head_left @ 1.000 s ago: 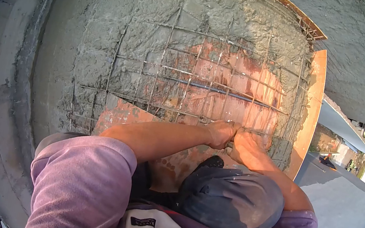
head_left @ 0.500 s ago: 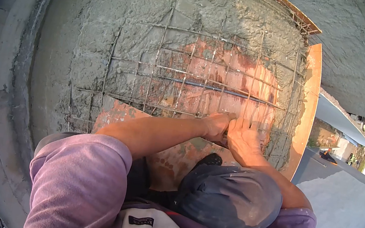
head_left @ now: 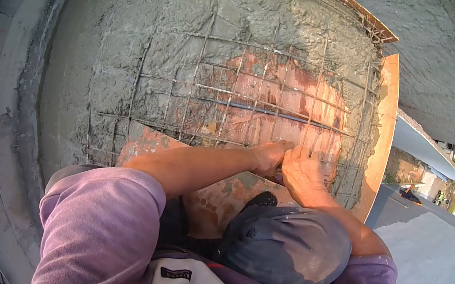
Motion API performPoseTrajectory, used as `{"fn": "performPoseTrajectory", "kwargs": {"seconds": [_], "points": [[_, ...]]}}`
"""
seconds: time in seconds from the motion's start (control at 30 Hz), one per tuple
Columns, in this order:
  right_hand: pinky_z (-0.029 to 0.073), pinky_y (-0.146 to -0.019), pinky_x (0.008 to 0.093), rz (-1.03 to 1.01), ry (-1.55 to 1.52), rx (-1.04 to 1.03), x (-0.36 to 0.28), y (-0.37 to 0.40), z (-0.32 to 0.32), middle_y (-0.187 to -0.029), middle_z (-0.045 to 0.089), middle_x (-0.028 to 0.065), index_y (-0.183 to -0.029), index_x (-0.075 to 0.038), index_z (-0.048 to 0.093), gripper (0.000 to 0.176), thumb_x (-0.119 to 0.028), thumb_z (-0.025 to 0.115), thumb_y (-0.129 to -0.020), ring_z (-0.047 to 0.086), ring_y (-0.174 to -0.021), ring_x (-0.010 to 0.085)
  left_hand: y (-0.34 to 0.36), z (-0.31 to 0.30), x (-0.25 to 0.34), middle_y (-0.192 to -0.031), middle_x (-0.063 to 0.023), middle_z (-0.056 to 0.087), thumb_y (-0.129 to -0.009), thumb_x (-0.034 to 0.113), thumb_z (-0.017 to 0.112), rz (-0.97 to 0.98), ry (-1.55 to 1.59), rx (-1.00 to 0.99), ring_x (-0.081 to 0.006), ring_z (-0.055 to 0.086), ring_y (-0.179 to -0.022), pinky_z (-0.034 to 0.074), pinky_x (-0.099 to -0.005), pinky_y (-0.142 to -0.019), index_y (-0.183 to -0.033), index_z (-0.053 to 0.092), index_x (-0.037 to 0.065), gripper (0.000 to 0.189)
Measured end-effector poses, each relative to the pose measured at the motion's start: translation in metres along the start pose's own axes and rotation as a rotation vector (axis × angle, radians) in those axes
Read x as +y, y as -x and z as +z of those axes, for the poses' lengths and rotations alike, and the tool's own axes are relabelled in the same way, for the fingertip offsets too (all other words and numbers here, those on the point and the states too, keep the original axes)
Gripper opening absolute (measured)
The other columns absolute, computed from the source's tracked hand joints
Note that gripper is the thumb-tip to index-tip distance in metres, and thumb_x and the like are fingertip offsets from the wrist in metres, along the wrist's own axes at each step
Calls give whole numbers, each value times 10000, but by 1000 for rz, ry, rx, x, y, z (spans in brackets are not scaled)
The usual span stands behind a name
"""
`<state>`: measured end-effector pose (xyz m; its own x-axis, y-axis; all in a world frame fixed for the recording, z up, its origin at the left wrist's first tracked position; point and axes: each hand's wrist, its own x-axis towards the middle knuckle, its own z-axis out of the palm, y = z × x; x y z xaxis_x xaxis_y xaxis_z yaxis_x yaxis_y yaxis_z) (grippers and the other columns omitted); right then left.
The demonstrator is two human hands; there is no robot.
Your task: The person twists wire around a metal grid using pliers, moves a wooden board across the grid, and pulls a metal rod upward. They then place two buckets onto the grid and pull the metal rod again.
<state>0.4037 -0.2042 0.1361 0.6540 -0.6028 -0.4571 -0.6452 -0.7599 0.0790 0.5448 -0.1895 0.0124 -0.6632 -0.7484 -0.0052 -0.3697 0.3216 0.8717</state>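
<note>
My left hand [head_left: 268,157] and my right hand [head_left: 303,170] are side by side, close together, at the near edge of a steel rebar grid [head_left: 257,96]. The fingers of both are curled down over that edge; whatever they grip, if anything, is hidden beneath them. Under the bars lies a reddish board [head_left: 283,91], bare in the middle. Wet grey concrete [head_left: 118,41] surrounds it on the left and at the top and covers part of the grid. A blotchy reddish panel [head_left: 147,142] lies below my left forearm, in front of my knees.
A wooden form board [head_left: 383,131] stands along the right side of the grid. At the far left runs a grey block ledge [head_left: 2,100]. Beyond the form board are a grey surface [head_left: 429,257] and a dark and orange object [head_left: 409,196].
The view has shifted very slightly. Both hands stay at the same spot on the grid's near edge, with only a slight change in the right fingers.
</note>
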Motion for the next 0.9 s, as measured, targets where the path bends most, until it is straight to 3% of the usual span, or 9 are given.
{"fn": "performPoseTrajectory", "kwargs": {"seconds": [0.07, 0.2, 0.3, 0.33, 0.47, 0.57, 0.6, 0.7, 0.9], "points": [[534, -656, 440, -41, 199, -25, -3, -7, 3, -911, 741, 192, -939, 23, 720, 247, -184, 785, -820, 719, -811, 298, 5, -16, 14, -1199, -224, 578, -830, 251, 763, -190, 117, -83, -433, 580, -1137, 503, -467, -926, -1182, 483, -8, 519], [531, -592, 391, 490, -1045, -784, 26, -11, -5, -814, 735, 135, -906, 19, 711, 304, -231, 845, -796, 701, -716, 244, 26, 8, 24, -1218, -238, 570, -843, 204, 745, -176, -149, -28, -423, 565, -1188, 473, -486, -983, -1207, 489, 8, 485], [566, -738, 456, 256, -1170, -735, 28, 4, 41, -900, 721, 132, -1066, 76, 695, 492, -248, 896, -755, 709, -799, 261, 23, 23, 18, -1232, -247, 576, -850, 200, 740, -182, -182, -62, -425, 570, -1215, 445, -512, -1019, -1206, 501, 23, 464], [505, -562, 380, 346, -1056, -628, 16, 7, 5, -937, 742, 155, -1024, 30, 681, 383, -252, 827, -809, 713, -818, 240, 20, 21, 16, -1227, -244, 583, -837, 214, 759, -208, -132, -88, -418, 573, -1214, 447, -511, -1018, -1209, 509, 24, 487], [543, -679, 448, 37, 107, -100, -3, -3, 18, -1001, 746, 171, -1121, 33, 674, 351, -171, 667, -835, 724, -904, 316, -5, -20, 6, -1188, -229, 618, -781, 257, 822, -207, 195, -240, -395, 596, -1192, 452, -510, -1019, -1184, 549, 39, 533], [467, -488, 388, 139, -593, -524, 20, -17, 43, -790, 707, 134, -1022, -5, 670, 317, -193, 809, -808, 647, -587, 247, 4, -27, 14, -1156, -223, 636, -748, 263, 845, -246, 129, -243, -382, 608, -1190, 455, -508, -1021, -1159, 573, 47, 538], [456, -491, 347, 379, -1127, -747, 22, -11, 24, -719, 680, 75, -926, -14, 685, 289, -245, 831, -833, 612, -577, 178, 9, -17, 18, -1184, -222, 626, -802, 212, 790, -213, -63, -257, -394, 599, -1212, 460, -498, -1027, -1194, 554, 50, 486], [520, -576, 312, 301, -1659, -786, 20, 11, 34, -744, 680, 50, -952, 14, 693, 349, -277, 846, -834, 637, -656, 129, 23, 19, 21, -1222, -222, 616, -857, 139, 711, -261, -122, -224, -404, 593, -1219, 462, -495, -1030, -1235, 526, 46, 431], [557, -801, 472, 179, -364, -274, -11, 13, 38, -975, 722, 284, -1047, 31, 718, 329, -185, 741, -800, 718, -962, 412, 10, -9, 26, -1217, -242, 639, -828, 146, 742, -298, -5, -306, -402, 611, -1194, 492, -466, -1009, -1245, 510, 2, 498]]}}
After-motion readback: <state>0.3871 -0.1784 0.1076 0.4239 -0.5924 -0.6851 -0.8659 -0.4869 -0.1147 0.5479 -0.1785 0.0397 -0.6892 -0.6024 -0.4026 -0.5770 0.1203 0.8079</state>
